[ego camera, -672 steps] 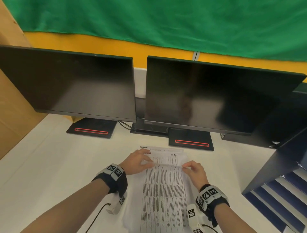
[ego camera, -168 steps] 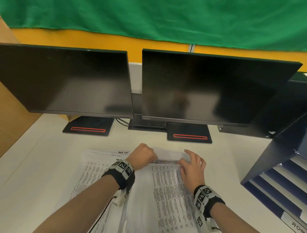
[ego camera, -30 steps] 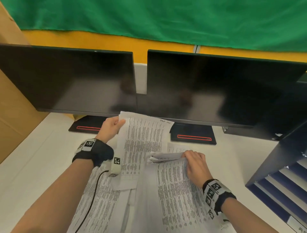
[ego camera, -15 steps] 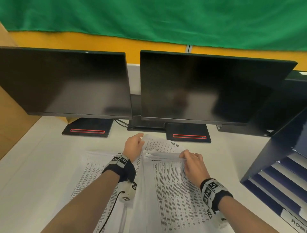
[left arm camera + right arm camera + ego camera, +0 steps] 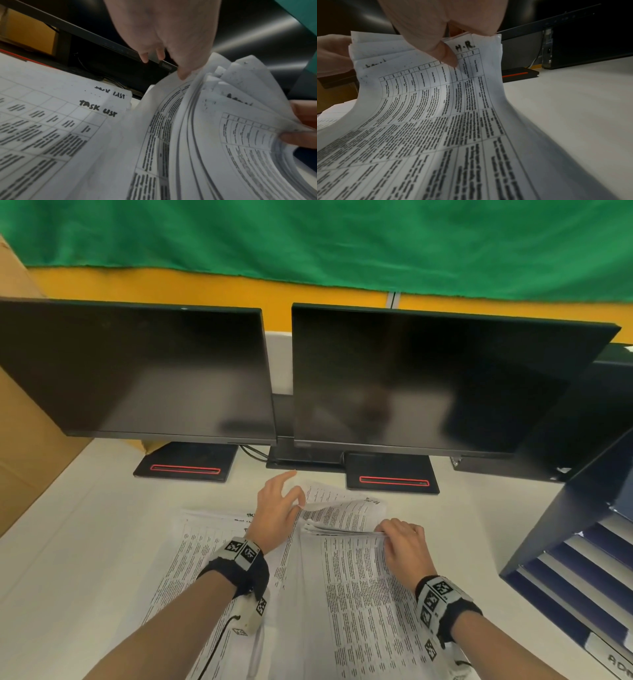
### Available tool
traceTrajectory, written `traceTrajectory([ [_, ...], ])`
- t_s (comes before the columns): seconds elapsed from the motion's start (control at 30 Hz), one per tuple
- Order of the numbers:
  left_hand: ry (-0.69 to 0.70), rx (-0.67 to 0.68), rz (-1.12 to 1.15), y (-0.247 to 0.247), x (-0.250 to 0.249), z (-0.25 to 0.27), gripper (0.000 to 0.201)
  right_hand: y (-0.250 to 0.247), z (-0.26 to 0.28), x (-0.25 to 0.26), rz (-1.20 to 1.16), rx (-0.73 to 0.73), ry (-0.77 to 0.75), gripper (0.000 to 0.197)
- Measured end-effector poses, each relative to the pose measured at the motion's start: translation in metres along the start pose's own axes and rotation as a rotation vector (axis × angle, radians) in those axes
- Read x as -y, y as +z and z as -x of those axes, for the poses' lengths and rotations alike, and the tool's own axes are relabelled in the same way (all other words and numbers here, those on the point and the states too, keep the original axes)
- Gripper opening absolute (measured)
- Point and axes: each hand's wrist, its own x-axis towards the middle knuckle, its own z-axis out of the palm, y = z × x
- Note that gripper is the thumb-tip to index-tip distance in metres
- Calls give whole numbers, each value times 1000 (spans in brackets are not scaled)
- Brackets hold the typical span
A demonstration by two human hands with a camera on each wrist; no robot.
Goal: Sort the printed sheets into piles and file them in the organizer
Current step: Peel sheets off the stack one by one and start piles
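My right hand (image 5: 400,546) grips the far edge of a thick stack of printed sheets (image 5: 359,594) and bends it up off the white desk (image 5: 85,542). In the right wrist view my thumb (image 5: 447,54) presses the top sheet, headed "H.R." (image 5: 464,47). My left hand (image 5: 279,508) pinches the corner of a single sheet (image 5: 342,503) just beyond the stack, its thumb (image 5: 183,73) on that corner. A flat pile headed "TASK LIST" (image 5: 97,110) lies to the left (image 5: 205,542). The navy organizer (image 5: 582,525) stands at the right.
Two dark monitors (image 5: 137,371) (image 5: 428,385) on black bases with red stripes (image 5: 186,469) stand across the back of the desk. A cardboard box (image 5: 20,440) is at the far left. A black box (image 5: 582,422) sits behind the organizer.
My left hand has brought the single sheet down from in front of the monitors to desk level beside the stack. My right hand keeps its grip on the stack's far edge.
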Motion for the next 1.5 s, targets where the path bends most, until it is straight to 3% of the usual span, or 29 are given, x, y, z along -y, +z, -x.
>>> traceTrajectory([
  [0.1, -122, 125, 162, 1, -5, 3, 7, 1, -1, 0, -13, 6, 9, 19],
  [0.2, -215, 241, 198, 3, -4, -1, 21, 1, -1, 0, -22, 17, 9, 18],
  [0.3, -162, 109, 270, -7, -10, -10, 13, 1, -1, -2, -19, 31, 16, 18],
  [0.4, -123, -35, 468, -50, -19, -25, 7, 1, -3, -5, 24, 25, 15, 22],
  [0.57, -422, -171, 656, -156, 4, -41, 16, 1, -11, -8, 66, 28, 3, 19],
  [0.73, -685, -20, 547, -207, 52, 5, 8, 5, -14, -8, 73, 53, 0, 17],
  [0.87, -916, 135, 467, -189, 90, 60, 10, 10, -16, -7, 78, 77, 0, 20],
  [1.0, -1034, 203, 440, -169, 114, 97, 9, 8, -19, -8, 49, 49, 10, 20],
  [1.27, -1089, 359, 198, -120, 137, 101, 29, 13, -27, -4, 72, 51, -12, 18],
  [1.3, -1116, 360, 85, -115, 132, 93, 41, 14, -27, -2, 78, 53, -17, 18],
  [1.37, -1125, 235, -175, -106, 115, 70, 58, 16, -26, 1, 100, 59, -31, 20],
  [1.4, -1047, 148, -262, -100, 103, 56, 59, 18, -25, 4, 112, 62, -40, 20],
  [1.5, -615, -10, -261, -68, 58, 9, 50, 21, -24, 9, 121, 71, -67, 19],
])
